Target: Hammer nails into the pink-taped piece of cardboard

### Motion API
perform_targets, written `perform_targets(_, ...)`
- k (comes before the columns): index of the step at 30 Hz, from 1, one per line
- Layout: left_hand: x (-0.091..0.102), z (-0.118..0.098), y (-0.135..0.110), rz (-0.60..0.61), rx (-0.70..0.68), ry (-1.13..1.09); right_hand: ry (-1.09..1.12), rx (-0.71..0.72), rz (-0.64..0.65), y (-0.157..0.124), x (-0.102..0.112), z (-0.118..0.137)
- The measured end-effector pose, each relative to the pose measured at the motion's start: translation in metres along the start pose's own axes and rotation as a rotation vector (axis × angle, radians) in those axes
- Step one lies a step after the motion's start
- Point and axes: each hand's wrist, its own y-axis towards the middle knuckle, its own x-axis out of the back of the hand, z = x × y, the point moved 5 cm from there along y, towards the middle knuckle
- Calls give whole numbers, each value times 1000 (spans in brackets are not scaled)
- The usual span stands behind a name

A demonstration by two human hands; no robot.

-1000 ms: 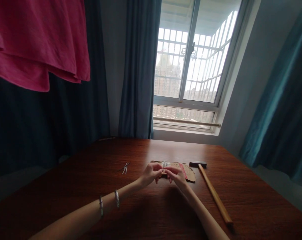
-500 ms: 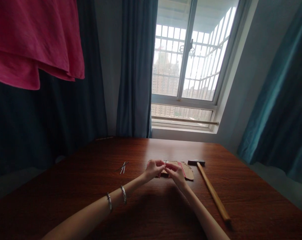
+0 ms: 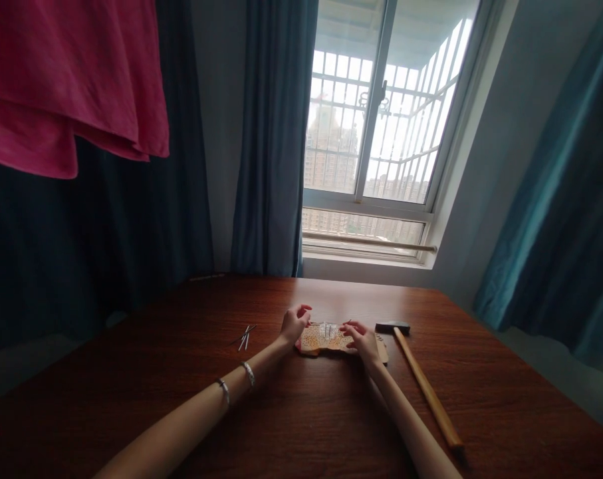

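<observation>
A flat tan piece (image 3: 314,340) with a spotted pattern and a ragged edge lies on the table, its kind unclear. On its middle is a small pale, shiny patch (image 3: 327,330) with thin metal-looking pins in it. My left hand (image 3: 294,324) hovers at the piece's left end, thumb and fingers apart. Over the right part is my right hand (image 3: 361,340), fingers loosely spread and hiding some of the surface. I see nothing held in either hand.
A hammer (image 3: 425,386) with a long wooden handle lies to the right. Several thin metal rods, perhaps nails (image 3: 244,338), are left of my hands on the brown table (image 3: 281,426). Pink cloth (image 3: 72,80) hangs upper left; a window (image 3: 371,133) is behind.
My hands, pinched together over the middle of the piece before, have parted to left and right. The spotted surface and the pins on it now show.
</observation>
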Motion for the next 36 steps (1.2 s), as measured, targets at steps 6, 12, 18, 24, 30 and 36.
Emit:
perform_targets(6,-11,7,8,50,-104,27,-156,93,5,21,-7,0)
perform_targets(12,-33,23,27,-31,91,-256,-229,235,17,24,-21,-2)
perform_targets(18,-43,40,25,-67,208,-308,-263,301,59,19,-22,-5)
perform_targets(24,-42,40,20,-62,181,-265,-292,325,84,19,-23,-4)
perform_targets(30,-43,36,19,-48,149,-264,-337,326,86,19,-23,-5)
perform_targets(36,-42,37,18,-49,146,-265,-347,352,80,18,-24,-3)
